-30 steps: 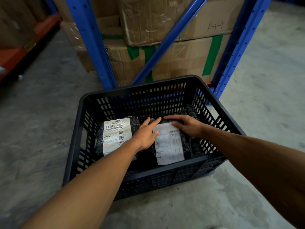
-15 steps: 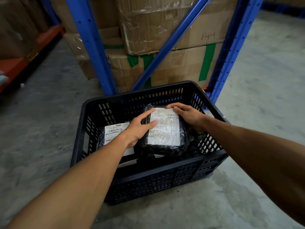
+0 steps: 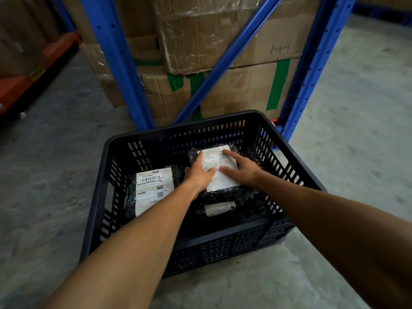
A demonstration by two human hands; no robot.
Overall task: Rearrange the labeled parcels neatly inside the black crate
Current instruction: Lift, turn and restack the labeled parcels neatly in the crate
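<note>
The black crate point(image 3: 142, 139) stands on the concrete floor. A black-wrapped parcel with a white label point(image 3: 217, 182) lies in its back right part, on top of another parcel whose label point(image 3: 219, 208) shows just below. My left hand point(image 3: 198, 173) holds the upper parcel at its left side, thumb on the label. My right hand point(image 3: 242, 171) rests on the right half of the label, fingers spread, holding it down. A further parcel with a barcode label reading 310-BAL17 point(image 3: 153, 188) lies flat at the crate's left, partly under my left forearm.
Blue rack uprights point(image 3: 116, 61) and a diagonal brace point(image 3: 225, 63) stand right behind the crate, with taped cardboard boxes point(image 3: 245, 90) stacked between them. An orange shelf beam point(image 3: 24, 81) runs along the far left. Concrete floor point(image 3: 356, 130) surrounds the crate.
The labeled parcel went from lying low in the crate to being lifted, then moved back and right onto another parcel. Both hands stayed on it. The camera view shifted slightly.
</note>
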